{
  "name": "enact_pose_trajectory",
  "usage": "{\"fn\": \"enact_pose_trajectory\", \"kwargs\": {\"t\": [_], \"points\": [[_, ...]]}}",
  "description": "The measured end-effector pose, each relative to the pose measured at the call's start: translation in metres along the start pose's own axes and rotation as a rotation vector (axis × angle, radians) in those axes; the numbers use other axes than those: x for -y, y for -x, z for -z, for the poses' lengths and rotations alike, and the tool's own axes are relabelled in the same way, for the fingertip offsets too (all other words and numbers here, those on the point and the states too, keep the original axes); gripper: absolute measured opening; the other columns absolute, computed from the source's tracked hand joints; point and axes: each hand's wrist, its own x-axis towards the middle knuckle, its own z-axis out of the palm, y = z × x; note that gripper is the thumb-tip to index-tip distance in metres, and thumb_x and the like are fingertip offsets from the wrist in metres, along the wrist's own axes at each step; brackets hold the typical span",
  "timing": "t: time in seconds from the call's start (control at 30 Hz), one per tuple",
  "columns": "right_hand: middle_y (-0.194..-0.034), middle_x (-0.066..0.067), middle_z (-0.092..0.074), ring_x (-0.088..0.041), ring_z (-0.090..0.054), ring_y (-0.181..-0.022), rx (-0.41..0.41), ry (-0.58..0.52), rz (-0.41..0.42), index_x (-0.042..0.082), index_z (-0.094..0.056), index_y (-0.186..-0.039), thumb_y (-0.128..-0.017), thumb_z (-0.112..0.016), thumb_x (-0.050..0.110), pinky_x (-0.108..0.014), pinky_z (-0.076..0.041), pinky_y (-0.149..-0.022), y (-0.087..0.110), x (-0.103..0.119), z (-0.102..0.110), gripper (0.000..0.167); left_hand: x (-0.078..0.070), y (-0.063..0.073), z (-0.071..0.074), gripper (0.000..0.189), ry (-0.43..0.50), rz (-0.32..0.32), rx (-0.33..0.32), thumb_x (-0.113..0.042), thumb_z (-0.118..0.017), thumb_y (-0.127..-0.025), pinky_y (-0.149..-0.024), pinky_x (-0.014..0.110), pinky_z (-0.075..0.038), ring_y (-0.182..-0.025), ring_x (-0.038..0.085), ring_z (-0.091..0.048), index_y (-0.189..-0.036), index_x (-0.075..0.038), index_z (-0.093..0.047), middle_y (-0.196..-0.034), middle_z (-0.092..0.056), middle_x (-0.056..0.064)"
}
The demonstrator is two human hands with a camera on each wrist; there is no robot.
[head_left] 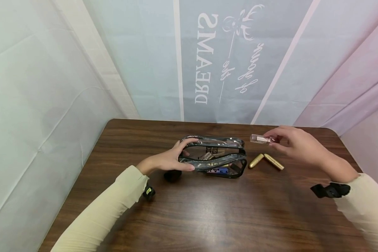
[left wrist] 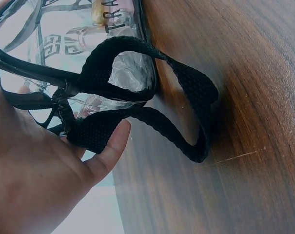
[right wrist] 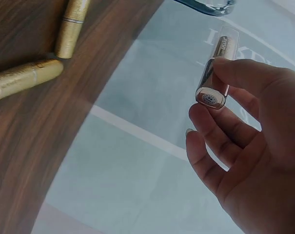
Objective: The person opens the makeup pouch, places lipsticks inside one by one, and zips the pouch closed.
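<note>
Pale blue-grey cloth backdrop (head_left: pixel 157 63) behind a dark brown wood-grain surface (head_left: pixel 176 217).
On that surface, near the middle of the head view, a clear plastic pouch with black piping (head_left: pixel 218 161), gaping along the top, small jumbled items inside. At its left end, the left hand (head_left: pixel 167 159), holding the pouch, thumb along the near rim and a finger along the far one; beside it, a black woven strap loop (left wrist: pixel 198 85). Raised beyond the right end, the right hand (head_left: pixel 297 143), pinching a small clear-capped rectangular tube (head_left: pixel 259 139). Just right of the pouch, one slim gold cylindrical tube (head_left: pixel 256 161) and a second gold tube (head_left: pixel 274 162), far ends nearly meeting.
</note>
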Motion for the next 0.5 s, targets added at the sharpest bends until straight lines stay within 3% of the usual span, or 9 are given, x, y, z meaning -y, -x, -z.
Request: {"fn": "enact_pose_trajectory", "kwargs": {"t": [0.5], "points": [[-0.095,0.015,-0.061,-0.004,-0.057,-0.083,-0.036,0.039,0.074,0.02,-0.073,-0.116,-0.087,-0.08,0.006,-0.032,-0.048,-0.066,0.002,0.017,0.009,0.034,0.001,-0.001,0.002,0.091,0.004,-0.009,0.022,-0.043,-0.075,-0.091,-0.104,0.056,-0.04,-0.136,0.029,-0.043,-0.159,-0.045,-0.015,-0.159,-0.014,0.015]]}}
